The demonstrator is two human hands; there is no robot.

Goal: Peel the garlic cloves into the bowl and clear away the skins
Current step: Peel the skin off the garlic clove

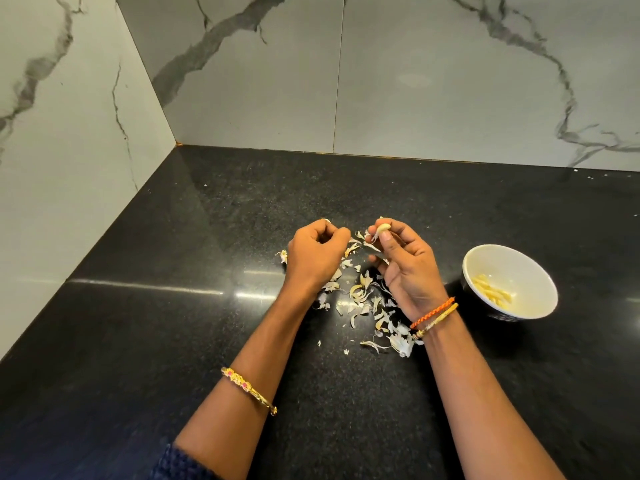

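One clove (382, 229): pinched in my right hand (405, 268) fingers.
Left hand (317, 252): curled, contents unclear.
Risk: clove slipping into skins (360, 296) on worktop (173, 323).

Both forearms were bare. The left arm wore a gold bangle (248, 389) with small pink stones, and a dark blue patterned sleeve (180, 464) showed near the elbow. The right wrist carried a braided orange thread (433, 311) beside a thin gold bangle (437, 320).

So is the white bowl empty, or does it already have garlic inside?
Not empty. The white bowl stands upright on the counter and holds several pale peeled cloves at its bottom, far from full.
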